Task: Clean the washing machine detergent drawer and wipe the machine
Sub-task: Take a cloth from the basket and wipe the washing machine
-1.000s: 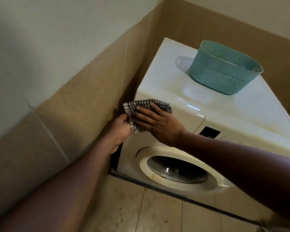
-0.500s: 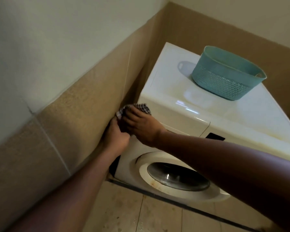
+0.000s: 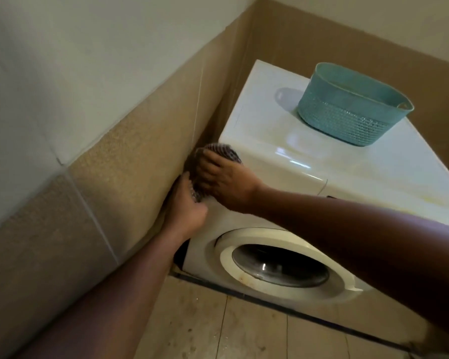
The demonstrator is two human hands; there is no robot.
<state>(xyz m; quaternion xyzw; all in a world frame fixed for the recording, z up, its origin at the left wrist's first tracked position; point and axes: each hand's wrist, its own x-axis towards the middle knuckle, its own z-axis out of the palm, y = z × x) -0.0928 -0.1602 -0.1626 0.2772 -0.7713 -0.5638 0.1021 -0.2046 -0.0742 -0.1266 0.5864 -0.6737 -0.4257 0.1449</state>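
Observation:
A white front-loading washing machine [image 3: 347, 182] stands in a tiled corner. Its detergent drawer front [image 3: 283, 174] at the upper left of the panel is closed. A dark checked cloth [image 3: 219, 151] is bunched over the machine's upper left front corner. My right hand [image 3: 226, 181] lies across the cloth with fingers spread, pressing it against the corner. Just below it, my left hand [image 3: 188, 207] grips the cloth's lower edge next to the wall. Most of the cloth is hidden under my hands.
A teal plastic basket [image 3: 347, 112] sits on the machine's top at the back right. The round door [image 3: 283, 268] is closed. The beige tiled wall [image 3: 109, 182] runs close along the machine's left side with a narrow dark gap. A tiled floor [image 3: 218, 327] lies in front.
Both hands slid the cloth left, from the drawer front to the machine's left front corner. The cloth went from spread to bunched.

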